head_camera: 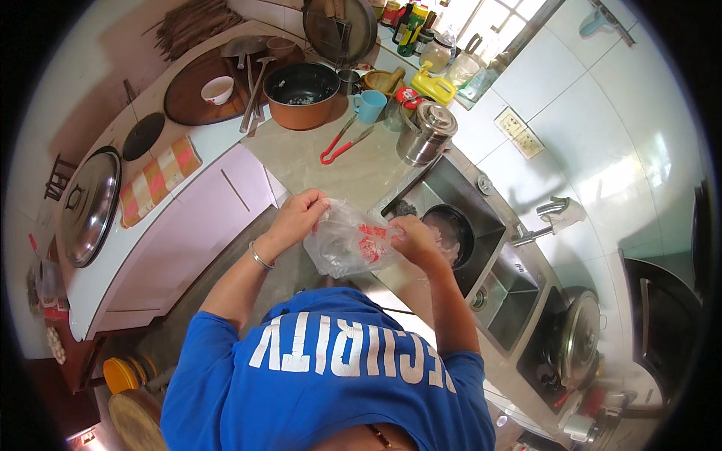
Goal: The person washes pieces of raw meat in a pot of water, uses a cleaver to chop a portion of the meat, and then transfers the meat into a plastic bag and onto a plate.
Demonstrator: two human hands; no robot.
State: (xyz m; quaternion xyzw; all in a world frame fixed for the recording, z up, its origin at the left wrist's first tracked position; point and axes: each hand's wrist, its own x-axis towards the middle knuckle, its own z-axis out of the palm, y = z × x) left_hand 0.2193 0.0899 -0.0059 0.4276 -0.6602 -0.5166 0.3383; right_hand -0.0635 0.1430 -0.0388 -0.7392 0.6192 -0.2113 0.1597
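Between my hands a clear plastic bag (pixel 342 242) with red print is stretched out in front of my chest. My left hand (pixel 299 217) pinches its edge on one side. My right hand (pixel 414 239) grips the opposite side, where the plastic bunches up and trails past the fingers. Beyond that hand, a dark round basin (pixel 463 228) sits in the larger bowl of the steel sink (pixel 414 189). A dark scouring pad (pixel 404 209) lies in the same bowl, near its left end. The bag's contents, if any, cannot be made out.
On the counter are red-handled tongs (pixel 345 145), a blue mug (pixel 370 106), a steel lidded canister (pixel 427 133) and an orange-brown pot (pixel 302 93). A faucet (pixel 533 234) reaches over the sink. At left lie a checked cloth (pixel 161 180) and a large steel lid (pixel 93 208).
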